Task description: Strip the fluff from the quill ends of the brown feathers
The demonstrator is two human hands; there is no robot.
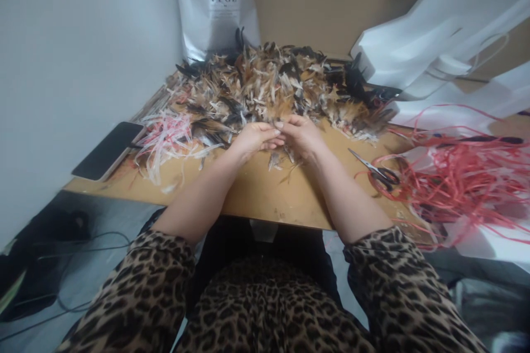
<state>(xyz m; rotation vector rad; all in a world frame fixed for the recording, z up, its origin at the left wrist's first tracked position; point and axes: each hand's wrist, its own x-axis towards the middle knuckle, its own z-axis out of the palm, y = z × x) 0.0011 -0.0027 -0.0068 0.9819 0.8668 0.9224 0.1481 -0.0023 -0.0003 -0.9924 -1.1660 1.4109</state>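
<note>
Both my hands meet at the near edge of the feather pile, fingertips pinched together. A small tuft of brown feathers stands up from between the fingertips. My left hand is closed at its lower end, thumb against the fingers. From the other side, my right hand pinches the same tuft with thumb and forefinger. The exact grip is partly hidden by the fingers. Just below the hands, a few loose feathers lie on the tan tabletop.
Black-handled scissors lie right of my hands, beside a tangle of red and pink plastic strips. On the left are white and pink strips and a phone near the table edge. A silver bag stands behind the pile.
</note>
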